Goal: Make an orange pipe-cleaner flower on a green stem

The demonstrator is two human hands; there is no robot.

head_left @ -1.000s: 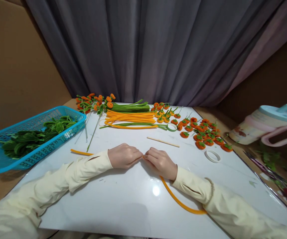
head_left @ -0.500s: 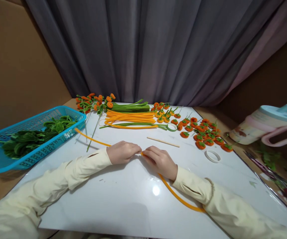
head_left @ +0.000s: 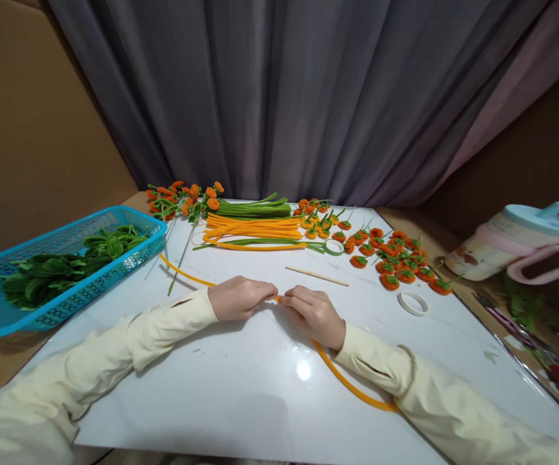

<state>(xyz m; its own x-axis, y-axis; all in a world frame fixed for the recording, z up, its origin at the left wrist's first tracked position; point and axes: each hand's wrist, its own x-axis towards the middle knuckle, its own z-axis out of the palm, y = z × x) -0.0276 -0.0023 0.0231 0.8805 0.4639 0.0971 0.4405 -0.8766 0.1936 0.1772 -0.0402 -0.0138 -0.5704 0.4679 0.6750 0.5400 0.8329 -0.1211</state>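
Fingers [head_left: 295, 298] pinching orange strip [head_left: 357, 393]; wooden stick [head_left: 317, 276] beyond, basket [head_left: 100, 278] left.

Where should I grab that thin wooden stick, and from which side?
Probably pinch the wooden stick at its middle, from above, with the right hand once freed of the orange strip: the stick lies flat, thin and uncovered, just beyond that hand.

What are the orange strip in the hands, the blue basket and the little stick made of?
The orange strip looks like soft craft fuzz, matte and bending in a smooth curve; any wire inside is hidden. The blue basket is likely plastic, smooth and slightly shiny, with rows of neat holes. The little stick seems to be wood, pale tan and straight.
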